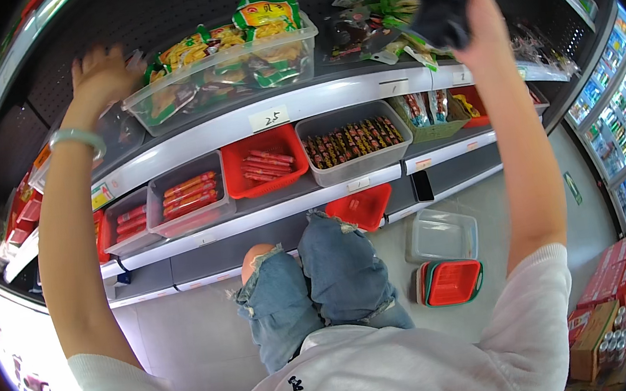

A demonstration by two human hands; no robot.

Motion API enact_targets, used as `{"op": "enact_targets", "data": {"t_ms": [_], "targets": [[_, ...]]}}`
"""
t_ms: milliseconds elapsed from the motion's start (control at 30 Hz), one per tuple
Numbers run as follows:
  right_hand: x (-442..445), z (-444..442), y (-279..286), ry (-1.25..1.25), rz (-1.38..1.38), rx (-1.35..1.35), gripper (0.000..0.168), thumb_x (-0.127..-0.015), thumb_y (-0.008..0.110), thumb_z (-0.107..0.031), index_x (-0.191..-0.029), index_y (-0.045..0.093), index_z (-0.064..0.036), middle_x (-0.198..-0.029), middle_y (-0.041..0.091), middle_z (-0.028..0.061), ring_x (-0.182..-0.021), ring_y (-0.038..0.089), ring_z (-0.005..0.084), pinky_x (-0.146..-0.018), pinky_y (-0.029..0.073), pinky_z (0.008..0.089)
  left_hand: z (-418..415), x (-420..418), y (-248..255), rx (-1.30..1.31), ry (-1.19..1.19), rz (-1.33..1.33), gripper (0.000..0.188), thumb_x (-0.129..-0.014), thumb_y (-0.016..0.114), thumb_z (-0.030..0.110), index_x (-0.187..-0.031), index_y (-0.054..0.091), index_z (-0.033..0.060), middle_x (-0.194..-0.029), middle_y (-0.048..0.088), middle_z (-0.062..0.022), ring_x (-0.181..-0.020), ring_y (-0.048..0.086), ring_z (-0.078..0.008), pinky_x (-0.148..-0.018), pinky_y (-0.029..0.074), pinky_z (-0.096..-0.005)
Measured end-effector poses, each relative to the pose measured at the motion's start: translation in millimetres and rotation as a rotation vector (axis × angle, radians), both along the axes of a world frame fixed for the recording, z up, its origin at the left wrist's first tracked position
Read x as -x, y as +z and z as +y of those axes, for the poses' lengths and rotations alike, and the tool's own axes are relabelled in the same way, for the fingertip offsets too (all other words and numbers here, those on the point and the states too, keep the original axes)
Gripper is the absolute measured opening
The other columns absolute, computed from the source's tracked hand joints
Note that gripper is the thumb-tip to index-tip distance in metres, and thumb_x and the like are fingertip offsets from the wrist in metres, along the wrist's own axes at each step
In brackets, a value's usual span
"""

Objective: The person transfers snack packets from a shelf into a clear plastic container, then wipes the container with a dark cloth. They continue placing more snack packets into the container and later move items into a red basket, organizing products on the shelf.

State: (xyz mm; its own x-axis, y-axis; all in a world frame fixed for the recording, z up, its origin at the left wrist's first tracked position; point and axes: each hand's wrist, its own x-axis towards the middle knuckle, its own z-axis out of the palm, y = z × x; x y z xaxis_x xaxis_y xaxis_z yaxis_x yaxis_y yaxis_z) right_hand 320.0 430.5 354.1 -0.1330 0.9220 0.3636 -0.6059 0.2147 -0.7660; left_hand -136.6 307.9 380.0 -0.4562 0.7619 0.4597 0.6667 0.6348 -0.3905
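Note:
My right hand (pixel 482 17) grips a bunched dark cloth (pixel 436 5), slightly blurred, over the upper shelf. Below and left of the cloth lie loose green and dark snack packets (pixel 380 25). My left hand (pixel 105 74) is raised at the left end of a clear plastic bin (pixel 217 70), fingers apart, with nothing seen in it. Whether it touches the bin I cannot tell. Yellow and green snack bags (pixel 267 18) fill that bin. A jade-coloured bangle (pixel 77 139) circles my left wrist.
Below, a shelf holds a red basket (pixel 290 160) of wrapped sausages, a bin (pixel 189 201) of more sausages and a bin (pixel 354 147) of dark sticks. A red tray (pixel 362 207) lies by my knee. Stacked baskets (pixel 453 282) and a clear tub (pixel 445 235) stand on the floor.

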Motion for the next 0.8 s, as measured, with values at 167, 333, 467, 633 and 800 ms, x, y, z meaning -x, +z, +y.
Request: {"op": "enact_targets", "data": {"t_ms": [167,333,467,633,800], "targets": [[-138.4,-75.4,-93.4,-0.046,0.049,-0.107,0.061,-0.101,0.046,-0.054,-0.132,0.056,-0.003,-0.119,0.069,0.0140,-0.109,0.067,0.0301,-0.097,0.053,0.0440,-48.7,-14.3,-25.9,-0.704,-0.826,0.103,0.046,-0.100,0.052,0.043,-0.135,0.060,0.0130,-0.144,0.049,-0.0201,-0.134,0.046,-0.0348,-0.113,0.032,-0.0471],[-260.7,-174.7,-314.2,-0.566,-0.212,0.706,0.026,-0.090,0.068,-0.032,-0.098,0.066,-0.007,-0.087,0.067,0.0089,-0.076,0.067,0.0219,-0.070,0.057,0.0357,-105.2,-130.8,-163.4,-0.479,-1.286,-0.497,0.032,-0.094,0.060,0.009,-0.125,0.062,0.0040,-0.131,0.060,-0.0172,-0.127,0.053,-0.0338,-0.109,0.037,-0.0428],[-289.3,-271.2,-485.5,-0.144,-0.840,0.941,0.026,-0.090,0.067,-0.031,-0.087,0.070,-0.005,-0.080,0.066,0.0023,-0.069,0.061,0.0141,-0.064,0.052,0.0328,-142.9,-181.8,-290.3,-0.134,-1.188,-0.907,0.022,-0.093,0.061,0.009,-0.114,0.065,0.0043,-0.119,0.065,-0.0148,-0.115,0.060,-0.0337,-0.100,0.047,-0.0410],[-248.1,-372.0,-602.5,0.061,-1.737,0.884,0.060,-0.068,0.080,-0.038,-0.111,0.062,-0.001,-0.115,0.061,0.0256,-0.101,0.064,0.0402,-0.092,0.053,0.0430,-159.0,-228.0,-429.6,0.914,-0.700,-0.731,0.037,-0.095,0.052,0.029,-0.120,0.061,0.0039,-0.114,0.066,-0.0194,-0.103,0.066,-0.0378,-0.081,0.054,-0.0482],[-197.2,-375.9,-619.3,0.111,-1.911,0.680,0.062,-0.073,0.079,-0.029,-0.125,0.049,-0.011,-0.131,0.048,0.0224,-0.107,0.064,0.0409,-0.088,0.055,0.0479,-185.5,-273.5,-583.4,1.162,-0.502,-0.773,0.033,-0.081,0.063,0.020,-0.111,0.071,0.0097,-0.113,0.071,-0.0176,-0.103,0.068,-0.0354,-0.079,0.054,-0.0486]]}}
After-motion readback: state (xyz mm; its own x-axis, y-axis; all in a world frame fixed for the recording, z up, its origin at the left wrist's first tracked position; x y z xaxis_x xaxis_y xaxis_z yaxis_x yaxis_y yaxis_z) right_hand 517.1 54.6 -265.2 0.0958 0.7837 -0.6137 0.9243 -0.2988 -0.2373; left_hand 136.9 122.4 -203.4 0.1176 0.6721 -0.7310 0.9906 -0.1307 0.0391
